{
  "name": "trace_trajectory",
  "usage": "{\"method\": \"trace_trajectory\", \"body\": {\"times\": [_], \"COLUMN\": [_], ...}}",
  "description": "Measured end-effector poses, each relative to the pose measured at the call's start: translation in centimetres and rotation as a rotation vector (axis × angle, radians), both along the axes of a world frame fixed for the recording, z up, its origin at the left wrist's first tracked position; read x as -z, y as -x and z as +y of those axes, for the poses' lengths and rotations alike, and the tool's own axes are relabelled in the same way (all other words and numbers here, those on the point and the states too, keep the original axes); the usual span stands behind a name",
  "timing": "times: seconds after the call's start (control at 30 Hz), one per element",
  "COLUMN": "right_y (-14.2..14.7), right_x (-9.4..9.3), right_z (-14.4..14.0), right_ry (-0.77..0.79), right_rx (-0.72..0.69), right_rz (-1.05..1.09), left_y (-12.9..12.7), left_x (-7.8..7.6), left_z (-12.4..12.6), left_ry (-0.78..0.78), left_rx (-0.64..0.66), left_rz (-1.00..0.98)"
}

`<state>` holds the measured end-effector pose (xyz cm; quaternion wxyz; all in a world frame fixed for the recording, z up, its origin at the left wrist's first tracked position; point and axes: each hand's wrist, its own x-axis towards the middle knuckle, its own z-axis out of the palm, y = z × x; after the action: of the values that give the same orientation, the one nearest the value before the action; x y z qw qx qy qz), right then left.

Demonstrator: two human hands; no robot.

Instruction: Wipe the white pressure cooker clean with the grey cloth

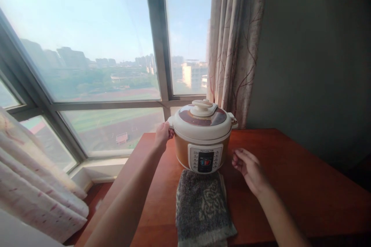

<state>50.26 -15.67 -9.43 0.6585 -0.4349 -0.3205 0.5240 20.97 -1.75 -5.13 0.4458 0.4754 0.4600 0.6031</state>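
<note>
An electric pressure cooker [181, 148] with a cream lid and a tan body stands on the wooden table, its control panel facing me. At its left side, my left hand [162, 136] is closed around the cream side handle. My right hand [247, 166] is in front of the cooker's right side, apart from it, with loosely bent fingers and nothing visible in them. A folded grey towel [199, 208] with a pale pattern lies just in front of the cooker, reaching toward the near edge of the table.
The reddish-brown wooden table [278, 158] extends to the right. Behind it are large windows [101, 38] and a patterned curtain [232, 38]. Another curtain [37, 185] hangs at the lower left, beside the window sill. A dark wall [313, 58] rises on the right.
</note>
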Motion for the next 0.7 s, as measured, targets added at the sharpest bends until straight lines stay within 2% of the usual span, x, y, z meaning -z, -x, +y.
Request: {"method": "trace_trajectory", "body": {"times": [0.13, 0.23, 0.4, 0.47, 0.53, 0.6, 0.7], "right_y": [5.6, 8.4, 10.6, 11.3, 11.9, 12.2, 12.2], "right_x": [1.0, 2.7, 8.6, 11.1, 12.8, 13.6, 13.6], "right_z": [-5.0, -7.1, -7.7, -7.7, -7.8, -8.0, -8.2], "right_ry": [-0.124, -0.215, -0.421, -0.470, -0.524, -0.614, -0.755], "right_rx": [-0.314, -0.416, -0.547, -0.483, -0.350, -0.215, -0.034], "right_rz": [-0.481, -0.916, -1.480, -1.641, -1.751, -1.797, -1.813], "left_y": [0.0, 0.0, 0.1, 0.1, 0.1, 0.0, 0.0], "left_x": [0.3, 0.6, 0.9, 0.9, 0.9, 0.8, 0.7], "left_z": [0.3, 0.5, 1.0, 1.1, 1.1, 1.0, 0.9], "left_ry": [0.006, 0.007, 0.016, 0.019, 0.018, 0.014, 0.006], "left_rx": [-0.016, -0.037, -0.063, -0.067, -0.069, -0.070, -0.072], "left_rz": [0.019, 0.027, 0.042, 0.049, 0.055, 0.060, 0.061]}}
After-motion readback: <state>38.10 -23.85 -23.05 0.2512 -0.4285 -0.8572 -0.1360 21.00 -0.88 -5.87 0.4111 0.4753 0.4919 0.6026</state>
